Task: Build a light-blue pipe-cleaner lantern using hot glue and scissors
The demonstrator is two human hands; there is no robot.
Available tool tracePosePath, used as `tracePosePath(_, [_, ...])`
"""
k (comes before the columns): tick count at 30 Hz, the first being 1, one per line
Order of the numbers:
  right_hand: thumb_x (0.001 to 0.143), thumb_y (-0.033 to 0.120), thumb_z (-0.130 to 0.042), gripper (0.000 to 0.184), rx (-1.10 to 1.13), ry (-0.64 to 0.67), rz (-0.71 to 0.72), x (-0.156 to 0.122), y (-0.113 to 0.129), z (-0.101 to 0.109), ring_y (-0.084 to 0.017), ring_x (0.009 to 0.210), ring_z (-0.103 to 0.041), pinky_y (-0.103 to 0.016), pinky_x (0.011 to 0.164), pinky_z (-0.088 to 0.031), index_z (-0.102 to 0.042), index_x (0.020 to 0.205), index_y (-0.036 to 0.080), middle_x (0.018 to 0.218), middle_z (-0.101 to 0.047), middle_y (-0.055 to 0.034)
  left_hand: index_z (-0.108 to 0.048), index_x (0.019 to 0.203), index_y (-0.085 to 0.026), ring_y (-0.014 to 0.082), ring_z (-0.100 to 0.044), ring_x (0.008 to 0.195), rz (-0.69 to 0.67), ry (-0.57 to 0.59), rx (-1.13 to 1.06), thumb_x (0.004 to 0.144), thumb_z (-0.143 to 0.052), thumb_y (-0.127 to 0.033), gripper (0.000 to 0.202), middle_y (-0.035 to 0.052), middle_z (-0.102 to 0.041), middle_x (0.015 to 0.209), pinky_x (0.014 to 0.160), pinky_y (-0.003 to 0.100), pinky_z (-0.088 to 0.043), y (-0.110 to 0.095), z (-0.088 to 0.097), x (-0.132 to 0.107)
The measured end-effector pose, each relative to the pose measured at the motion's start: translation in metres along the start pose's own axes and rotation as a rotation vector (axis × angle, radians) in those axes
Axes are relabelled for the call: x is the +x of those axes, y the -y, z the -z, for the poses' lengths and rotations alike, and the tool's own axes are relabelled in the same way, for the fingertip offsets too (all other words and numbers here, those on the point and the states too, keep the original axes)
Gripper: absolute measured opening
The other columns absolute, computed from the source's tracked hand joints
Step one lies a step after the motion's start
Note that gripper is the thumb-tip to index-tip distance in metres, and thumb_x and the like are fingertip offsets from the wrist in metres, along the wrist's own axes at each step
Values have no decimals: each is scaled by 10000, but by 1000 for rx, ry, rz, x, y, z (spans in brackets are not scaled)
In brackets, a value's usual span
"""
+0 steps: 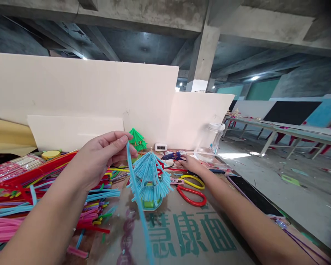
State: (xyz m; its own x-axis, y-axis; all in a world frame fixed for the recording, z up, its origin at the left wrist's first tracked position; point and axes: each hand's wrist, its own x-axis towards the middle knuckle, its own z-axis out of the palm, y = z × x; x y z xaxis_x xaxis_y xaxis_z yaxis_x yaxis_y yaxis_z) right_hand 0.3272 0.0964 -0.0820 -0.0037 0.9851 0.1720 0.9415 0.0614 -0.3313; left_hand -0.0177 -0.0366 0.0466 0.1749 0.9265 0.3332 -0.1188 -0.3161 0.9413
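My left hand (111, 149) is closed, thumb and fingertips pinching the top of a long light-blue pipe cleaner (140, 206). The strip hangs down past the left side of a small blue tiered pagoda-like model (149, 176), which stands upright on the cardboard. My right hand (192, 164) reaches past the model on its right, its fingers closed around a dark blue hot glue gun (171, 156) whose nozzle points left. Part of the glue gun's handle is hidden by that hand. Scissors with one yellow and one red handle loop (191, 196) lie just below my right wrist.
Pipe cleaners of several colours (13, 224) heap up on the left. Behind the model are a green tiered model (138, 139), a small digital clock (160, 147) and a clear plastic bottle (210, 141). A phone (253, 195) lies at the right edge. White boards (99, 88) stand behind.
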Motion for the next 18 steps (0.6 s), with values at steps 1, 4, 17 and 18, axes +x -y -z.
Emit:
tracePosePath(1, [927, 295, -551, 334, -45, -7, 1, -11, 1, 5, -286, 1051, -641, -356, 869, -467, -637, 1193, 113, 1144, -684, -183, -640, 878, -197, 164, -677, 667, 7, 17, -8, 771, -716, -423, 262, 4, -699, 684, 668, 286, -553, 0, -1, -1])
tracePosePath(4, [945, 322, -486, 322, -168, -43, 13, -50, 6, 24, -340, 1004, -653, -396, 862, -446, -711, 996, 98, 1023, -708, -225, -645, 879, -202, 157, -679, 687, 15, 69, -9, 784, -717, -434, 260, -4, -709, 712, 687, 279, -548, 2, -5, -4])
tracePosePath(17, [922, 448, -535, 526, -124, -57, 37, -43, 3, 27, -338, 1147, -598, -404, 929, -452, -542, 1340, 128, 1244, -641, -201, -684, 845, -207, 145, -656, 740, -106, 209, 185, 855, -650, -426, 223, 19, -735, 846, 701, 261, -510, 6, -14, -10])
tracePosePath(18, [923, 452, -540, 535, -101, -43, 25, -37, -1, 21, -337, 1137, -602, -410, 926, -460, -539, 1335, 110, 1230, -641, -215, -684, 846, -209, 142, -656, 738, -103, 206, 176, 853, -655, -420, 214, 15, -736, 845, 702, 258, -512, 6, -13, -10])
